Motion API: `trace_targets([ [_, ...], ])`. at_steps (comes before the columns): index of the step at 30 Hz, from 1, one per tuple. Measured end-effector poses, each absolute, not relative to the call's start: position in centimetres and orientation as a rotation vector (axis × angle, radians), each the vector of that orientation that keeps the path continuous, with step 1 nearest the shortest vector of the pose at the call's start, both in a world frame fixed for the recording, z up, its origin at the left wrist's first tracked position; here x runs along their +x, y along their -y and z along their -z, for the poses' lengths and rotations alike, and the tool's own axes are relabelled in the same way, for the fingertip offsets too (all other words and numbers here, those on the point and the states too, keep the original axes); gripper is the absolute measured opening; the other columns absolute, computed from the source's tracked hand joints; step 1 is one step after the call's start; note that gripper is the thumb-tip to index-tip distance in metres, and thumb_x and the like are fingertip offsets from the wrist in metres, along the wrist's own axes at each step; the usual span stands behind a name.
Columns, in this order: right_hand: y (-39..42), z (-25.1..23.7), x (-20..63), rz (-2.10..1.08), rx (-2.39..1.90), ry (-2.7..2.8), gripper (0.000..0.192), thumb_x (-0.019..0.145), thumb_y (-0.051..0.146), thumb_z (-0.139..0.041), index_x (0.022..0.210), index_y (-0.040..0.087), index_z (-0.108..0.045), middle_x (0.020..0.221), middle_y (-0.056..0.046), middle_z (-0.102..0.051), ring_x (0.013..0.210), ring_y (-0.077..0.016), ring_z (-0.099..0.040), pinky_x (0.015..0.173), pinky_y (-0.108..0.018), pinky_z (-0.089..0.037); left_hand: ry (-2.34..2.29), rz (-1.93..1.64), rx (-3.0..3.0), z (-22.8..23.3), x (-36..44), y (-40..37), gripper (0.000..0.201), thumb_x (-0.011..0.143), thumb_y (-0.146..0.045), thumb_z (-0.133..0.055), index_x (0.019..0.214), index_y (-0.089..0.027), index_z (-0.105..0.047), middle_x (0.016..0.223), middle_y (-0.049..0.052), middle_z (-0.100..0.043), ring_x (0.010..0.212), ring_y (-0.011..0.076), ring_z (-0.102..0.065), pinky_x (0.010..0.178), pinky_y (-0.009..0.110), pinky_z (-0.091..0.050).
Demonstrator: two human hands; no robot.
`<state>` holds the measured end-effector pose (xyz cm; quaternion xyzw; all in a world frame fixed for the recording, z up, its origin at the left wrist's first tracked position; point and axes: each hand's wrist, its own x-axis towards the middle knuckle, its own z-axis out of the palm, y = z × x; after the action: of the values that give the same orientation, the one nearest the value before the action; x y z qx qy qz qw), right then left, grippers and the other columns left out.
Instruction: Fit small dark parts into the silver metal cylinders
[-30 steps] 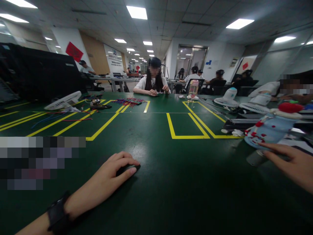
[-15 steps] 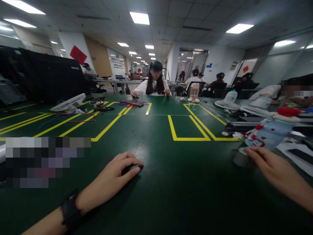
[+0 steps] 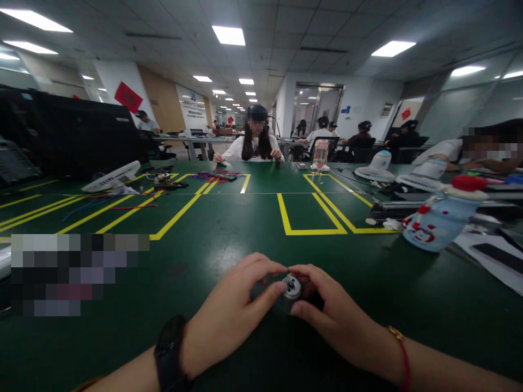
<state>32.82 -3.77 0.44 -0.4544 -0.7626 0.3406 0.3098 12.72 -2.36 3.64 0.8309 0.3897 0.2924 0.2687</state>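
In front of me, a small motor (image 3: 292, 287), a silver-grey cylinder with dark marks on its round end face, is held just over the green table (image 3: 229, 332). My left hand (image 3: 241, 299) curls round it from the left, its thumb tip against the rim. From the other side my right hand (image 3: 327, 305) closes on the same cylinder with thumb and fingers. The two index fingertips nearly meet behind it. The undersides of both hands are hidden, so I cannot tell whether a second part is in the left one.
A blue bottle with a red top (image 3: 437, 218) stands to the right, near white fans (image 3: 376, 166). Yellow tape (image 3: 316, 232) marks the table. Loose wires (image 3: 216, 176) and another fan (image 3: 112, 177) lie at the back left. A co-worker (image 3: 257, 136) sits opposite.
My right hand has brought the grey cylinder leftward from beside the blue bottle to the middle. My left hand has moved right to meet it and now touches it.
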Motion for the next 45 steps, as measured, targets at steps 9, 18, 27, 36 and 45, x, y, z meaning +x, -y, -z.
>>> trace_targets([
  [9, 4.1, -0.1, 33.0, -0.887, -1.199, 1.992, 0.036, 0.077, 0.024, -0.061, 0.111, 0.023, -0.051, 0.104, -0.001, -0.059, 0.089, -0.0115, -0.055, 0.079, -0.026, -0.046, -1.103, -0.818, 2.177, -3.0, 12.3, 1.1, 0.010, 0.086, -0.026, -0.062, 0.088, -0.029, -0.071, 0.097, -0.001, -0.057, 0.092, 0.0176, -0.055, 0.082, 0.031, -0.043],
  [18, 4.0, -0.7, 34.3, -0.743, -1.324, 1.936, 0.033, 0.079, 0.031, -0.058, 0.111, 0.024, -0.051, 0.105, -0.001, -0.060, 0.093, -0.0147, -0.058, 0.083, -0.028, -0.048, -1.090, -0.576, 2.219, -0.4, 11.5, 0.9, 0.028, 0.081, -0.030, -0.067, 0.109, -0.035, -0.066, 0.108, -0.001, -0.060, 0.101, 0.0200, -0.054, 0.088, 0.033, -0.042],
  [27, 3.2, -0.2, 54.5, -0.158, -2.234, 1.403, 0.054, 0.074, 0.059, -0.055, 0.113, 0.022, -0.052, 0.094, -0.014, -0.063, 0.070, -0.0196, -0.061, 0.060, -0.035, -0.047, -1.232, -0.603, 2.122, 0.5, 4.1, 0.0, 0.027, 0.087, -0.036, -0.057, 0.115, -0.034, -0.059, 0.119, 0.000, -0.056, 0.108, 0.0213, -0.054, 0.096, 0.037, -0.042],
  [36, 4.1, -0.5, 41.6, 0.098, -1.526, 2.179, 0.046, 0.084, 0.046, -0.049, 0.128, 0.030, -0.046, 0.126, -0.008, -0.049, 0.116, -0.0268, -0.045, 0.096, -0.046, -0.037, -1.232, -0.610, 2.119, 0.3, 5.5, 0.2, 0.023, 0.089, -0.037, -0.054, 0.111, -0.032, -0.059, 0.116, -0.001, -0.056, 0.107, 0.0187, -0.055, 0.095, 0.034, -0.043],
  [45, 2.3, -2.2, 35.5, -0.215, -1.303, 2.387, 0.024, 0.091, 0.036, -0.042, 0.094, 0.024, -0.062, 0.096, -0.002, -0.062, 0.090, -0.0150, -0.054, 0.081, -0.031, -0.044, -1.253, -0.619, 2.112, 0.5, 4.7, 0.6, 0.022, 0.092, -0.036, -0.049, 0.110, -0.031, -0.060, 0.116, 0.000, -0.056, 0.108, 0.0193, -0.054, 0.097, 0.034, -0.041],
])
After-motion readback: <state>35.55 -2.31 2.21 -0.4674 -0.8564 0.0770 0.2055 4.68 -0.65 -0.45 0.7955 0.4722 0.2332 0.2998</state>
